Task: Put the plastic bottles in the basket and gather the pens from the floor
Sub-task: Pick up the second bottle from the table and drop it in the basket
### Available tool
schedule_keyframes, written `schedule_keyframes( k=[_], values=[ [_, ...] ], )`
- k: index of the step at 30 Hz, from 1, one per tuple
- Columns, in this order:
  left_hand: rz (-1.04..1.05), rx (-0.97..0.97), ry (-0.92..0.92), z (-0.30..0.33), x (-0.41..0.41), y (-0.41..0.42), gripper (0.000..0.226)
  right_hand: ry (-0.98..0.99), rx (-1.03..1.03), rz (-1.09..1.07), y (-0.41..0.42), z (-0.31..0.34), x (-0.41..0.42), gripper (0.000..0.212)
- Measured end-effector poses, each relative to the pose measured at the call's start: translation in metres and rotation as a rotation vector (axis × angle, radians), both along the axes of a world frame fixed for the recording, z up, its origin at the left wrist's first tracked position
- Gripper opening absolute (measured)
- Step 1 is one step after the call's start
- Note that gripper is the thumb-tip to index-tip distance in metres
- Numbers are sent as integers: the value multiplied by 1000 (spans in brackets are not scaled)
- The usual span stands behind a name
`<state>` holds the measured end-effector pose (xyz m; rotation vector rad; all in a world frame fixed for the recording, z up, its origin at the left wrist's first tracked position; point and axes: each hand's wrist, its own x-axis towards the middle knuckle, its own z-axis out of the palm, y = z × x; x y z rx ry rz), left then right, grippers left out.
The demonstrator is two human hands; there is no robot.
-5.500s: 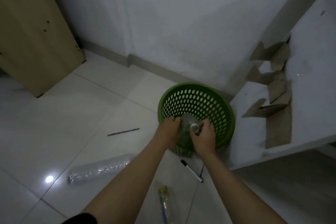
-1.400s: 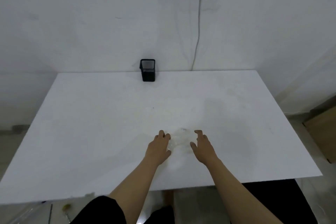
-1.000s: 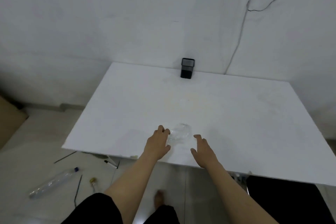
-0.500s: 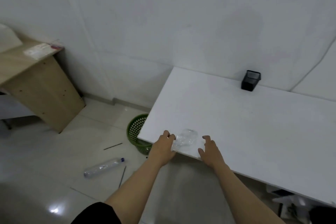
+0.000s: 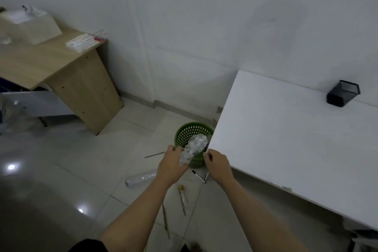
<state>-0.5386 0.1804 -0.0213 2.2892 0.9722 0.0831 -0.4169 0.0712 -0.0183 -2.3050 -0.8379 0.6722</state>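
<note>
My left hand (image 5: 171, 164) grips a crumpled clear plastic bottle (image 5: 193, 148), held over the near rim of the green perforated basket (image 5: 185, 132) on the floor. My right hand (image 5: 217, 164) hovers just right of the bottle, fingers curled, holding nothing I can see. Another clear bottle (image 5: 140, 178) lies on the tiles left of my arm. A small bottle with a yellow cap (image 5: 183, 194) lies between my arms. A white marker with a black cap (image 5: 198, 176) and a second pen (image 5: 206, 177) lie below the basket. A thin dark pen (image 5: 154, 155) lies left of it, a long thin stick (image 5: 165, 221) nearer me.
A white table (image 5: 296, 139) fills the right, its corner beside the basket, with a black mesh pen holder (image 5: 342, 96) at its back. A wooden desk (image 5: 61, 71) with a box and papers stands at the left. Glossy floor tiles lie between.
The view has swung left and down from the white table to the floor. The crumpled bottle has left the table edge and now hangs in my left hand over the basket.
</note>
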Motion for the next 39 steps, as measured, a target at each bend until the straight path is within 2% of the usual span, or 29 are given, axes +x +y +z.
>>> schedule_keyframes(
  k=[4, 10, 18, 22, 26, 28, 30, 34, 39],
  values=[
    [222, -107, -66, -15, -6, 25, 46, 12, -20, 64, 37, -16, -6, 42],
    [382, -232, -105, -81, -3, 63, 43, 107, -56, 55, 77, -89, -15, 30],
    [364, -312, -174, -236, 40, 119, 43, 108, -15, -27, 126, -250, 3, 25],
    [367, -273, -185, -317, 75, 137, 40, 91, -10, -80, 145, -336, 37, 31],
    [451, -306, -183, -383, 105, 145, 46, 59, -11, -139, 156, -402, 69, 37],
    [528, -328, -185, -410, 117, 146, 49, 50, -36, -156, 157, -428, 79, 32],
    [578, -375, -181, -430, 128, 147, 53, 41, -54, -173, 157, -451, 87, 26],
    [569, -428, -246, -463, 148, 151, 59, 20, -38, -208, 156, -484, 95, 26],
    [632, -516, -329, -471, 164, 153, 61, 16, 3, -271, 152, -501, 98, 25]
  ],
)
